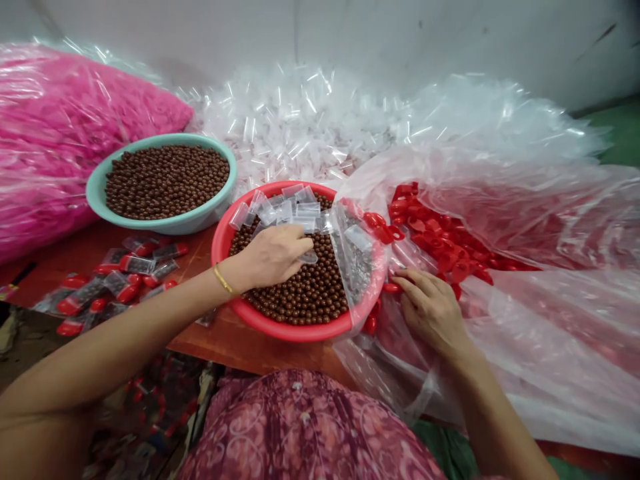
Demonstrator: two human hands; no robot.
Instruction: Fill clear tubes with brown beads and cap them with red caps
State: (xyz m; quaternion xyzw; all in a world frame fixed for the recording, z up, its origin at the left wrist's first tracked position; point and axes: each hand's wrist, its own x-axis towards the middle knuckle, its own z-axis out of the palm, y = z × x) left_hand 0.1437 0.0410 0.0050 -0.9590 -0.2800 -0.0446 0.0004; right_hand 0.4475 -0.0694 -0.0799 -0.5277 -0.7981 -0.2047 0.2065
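Note:
A red bowl (280,327) full of small brown balls (305,293) stands in front of me, with several clear little tubes (287,210) lying on top. My left hand (273,257) is curled over the balls, fingers pinched on one clear tube. My right hand (430,307) rests on a clear plastic bag beside the bowl, fingertips closed on a red cap (391,288). More red caps (440,237) lie heaped inside that bag.
A teal bowl (100,193) of brown balls stands at back left. Filled tubes with red caps (120,280) lie on the wooden table at left. A pink bag (60,120) and a pile of clear tubes (310,127) fill the back.

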